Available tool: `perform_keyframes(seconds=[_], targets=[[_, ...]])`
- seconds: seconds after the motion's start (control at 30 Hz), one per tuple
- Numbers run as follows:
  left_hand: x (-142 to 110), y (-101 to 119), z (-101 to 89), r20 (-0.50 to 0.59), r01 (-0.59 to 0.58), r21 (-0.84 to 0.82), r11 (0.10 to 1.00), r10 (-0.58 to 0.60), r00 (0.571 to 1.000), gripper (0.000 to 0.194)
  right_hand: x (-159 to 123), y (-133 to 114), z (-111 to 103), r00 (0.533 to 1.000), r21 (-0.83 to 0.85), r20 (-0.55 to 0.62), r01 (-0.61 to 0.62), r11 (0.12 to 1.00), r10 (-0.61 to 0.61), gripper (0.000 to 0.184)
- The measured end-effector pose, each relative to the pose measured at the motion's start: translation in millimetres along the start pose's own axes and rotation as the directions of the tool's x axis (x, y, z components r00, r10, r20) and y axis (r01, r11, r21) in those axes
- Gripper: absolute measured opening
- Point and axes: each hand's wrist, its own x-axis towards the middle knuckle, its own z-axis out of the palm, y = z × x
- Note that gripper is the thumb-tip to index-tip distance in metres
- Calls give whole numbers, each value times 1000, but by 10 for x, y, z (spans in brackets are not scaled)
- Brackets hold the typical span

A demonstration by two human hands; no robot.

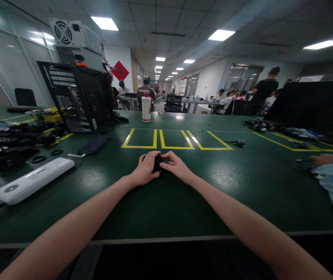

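Both my hands meet over the green table [166,210], just in front of the yellow tape outlines [178,148]. My left hand [147,168] is wrapped round a small black block-like object [157,163], whose kind I cannot make out. From the other side my right hand [175,166] reaches in, thumb and forefinger closed together at the object's right face. Whether a small part sits in that pinch is hidden by the fingertips.
Left stand a white power strip [35,181], black rings [38,159], a heap of dark parts and an open computer case [81,95]. A white cup [146,109] is behind the tape. At right, a co-worker's hand [328,160] holds a thin tool near cables [259,125].
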Motion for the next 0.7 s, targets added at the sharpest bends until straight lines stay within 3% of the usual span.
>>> perform_keyframes(seconds=[0.17, 0.3, 0.5, 0.7], targets=[[2, 4, -3, 2, -6, -8, 1000, 6, 1000, 60, 14, -4, 14, 999, -40, -40, -14, 999, 13, 21], [2, -1, -1, 0, -3, -10, 1000, 3, 1000, 61, 23, -4, 12, 997, -67, -68, -27, 997, 22, 27], [5, -2, 8, -6, -7, 7, 1000, 7, 1000, 61, 11, -8, 2, 999, -18, -3, -39, 999, 39, 28], [5, 16, 0, -6, -3, 20, 1000, 3, 1000, 61, -5, -17, 17, 999, -45, -39, -5, 999, 3, 22]])
